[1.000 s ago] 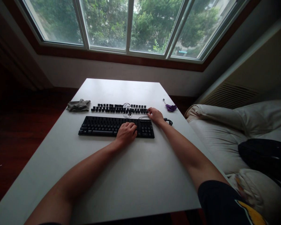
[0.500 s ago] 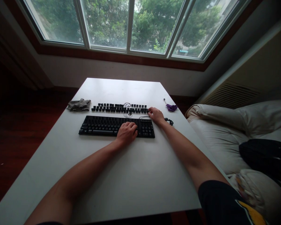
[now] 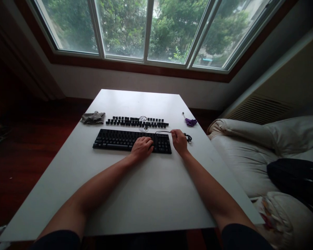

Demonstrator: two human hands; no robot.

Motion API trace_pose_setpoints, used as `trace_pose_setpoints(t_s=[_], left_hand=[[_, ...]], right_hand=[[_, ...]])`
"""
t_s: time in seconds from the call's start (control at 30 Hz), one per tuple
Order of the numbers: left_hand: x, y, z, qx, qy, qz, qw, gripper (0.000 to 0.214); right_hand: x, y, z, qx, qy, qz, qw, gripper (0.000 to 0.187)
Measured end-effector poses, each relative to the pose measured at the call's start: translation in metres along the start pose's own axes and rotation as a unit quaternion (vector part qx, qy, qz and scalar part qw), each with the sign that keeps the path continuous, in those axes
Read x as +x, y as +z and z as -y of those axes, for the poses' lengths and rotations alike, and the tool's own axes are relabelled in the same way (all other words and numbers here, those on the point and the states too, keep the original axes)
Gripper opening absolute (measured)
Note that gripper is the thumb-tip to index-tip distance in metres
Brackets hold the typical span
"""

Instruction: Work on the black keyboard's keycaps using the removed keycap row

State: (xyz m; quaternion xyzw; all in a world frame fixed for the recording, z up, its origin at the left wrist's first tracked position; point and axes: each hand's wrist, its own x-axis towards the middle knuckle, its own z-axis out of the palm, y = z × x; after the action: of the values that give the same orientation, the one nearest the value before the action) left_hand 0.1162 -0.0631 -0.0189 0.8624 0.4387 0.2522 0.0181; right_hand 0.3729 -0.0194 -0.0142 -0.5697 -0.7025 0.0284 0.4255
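Keyboard (image 3: 116,139) touches the curled left hand (image 3: 142,147); right hand (image 3: 179,141) has a narrow grip, contents hidden.

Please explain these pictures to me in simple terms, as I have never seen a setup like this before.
There is no machine here: a person works with two bare hands, and the one camera, worn on the head, looks forward and down. On the white table is a black keyboard, with small black keys lined up in rows beyond it. A grey cloth lies to the left; a purple cloth and a bundled cable to the right. The left hand rests on the keyboard. The right hand is by its right end; whether its fingers hold anything is too small to tell.
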Motion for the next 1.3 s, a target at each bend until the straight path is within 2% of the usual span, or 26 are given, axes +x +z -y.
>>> trace_pose_setpoints(t_s=[0.1, 0.2, 0.3, 0.4, 0.53, 0.67, 0.77, 0.87, 1.07, 1.17, 1.3], left_hand=[[-0.005, -0.004, -0.001, -0.002, 0.008, -0.007, 1.000, 0.022], [-0.007, -0.016, 0.007, -0.004, -0.016, -0.023, 1.000, 0.022], [-0.005, -0.037, 0.024, 0.002, -0.101, -0.066, 0.993, 0.023], [-0.008, -0.063, 0.050, 0.014, -0.206, -0.109, 0.972, 0.025], [-0.036, -0.091, 0.091, 0.073, -0.304, -0.130, 0.941, 0.023], [-0.073, -0.097, 0.130, 0.119, -0.412, -0.155, 0.890, 0.024], [-0.086, -0.089, 0.144, 0.090, -0.460, -0.134, 0.873, 0.027], [-0.085, -0.078, 0.140, 0.086, -0.447, -0.131, 0.881, 0.029], [-0.076, -0.065, 0.109, 0.100, -0.402, -0.093, 0.906, 0.032], [-0.074, -0.062, 0.099, 0.102, -0.370, -0.075, 0.921, 0.035], [-0.073, -0.064, 0.089, 0.108, -0.317, -0.068, 0.940, 0.045]], right_hand=[[-0.015, -0.006, 0.008, 0.000, 0.011, -0.003, 1.000, 0.035], [-0.027, -0.007, 0.011, -0.035, 0.044, 0.034, 0.998, 0.029], [-0.036, -0.007, 0.012, -0.067, 0.093, 0.086, 0.990, 0.027], [-0.042, -0.009, 0.012, -0.082, 0.115, 0.122, 0.982, 0.027], [-0.042, -0.009, 0.011, -0.092, 0.119, 0.138, 0.979, 0.023], [-0.042, -0.008, 0.010, -0.098, 0.121, 0.133, 0.979, 0.026], [-0.041, -0.008, 0.009, -0.095, 0.122, 0.137, 0.978, 0.027], [-0.039, -0.009, 0.006, -0.088, 0.137, 0.139, 0.977, 0.025], [-0.035, -0.024, -0.018, -0.124, 0.201, 0.105, 0.966, 0.025], [-0.037, -0.031, -0.027, -0.158, 0.211, 0.076, 0.962, 0.025], [-0.040, -0.034, -0.024, -0.180, 0.217, 0.051, 0.958, 0.024]])
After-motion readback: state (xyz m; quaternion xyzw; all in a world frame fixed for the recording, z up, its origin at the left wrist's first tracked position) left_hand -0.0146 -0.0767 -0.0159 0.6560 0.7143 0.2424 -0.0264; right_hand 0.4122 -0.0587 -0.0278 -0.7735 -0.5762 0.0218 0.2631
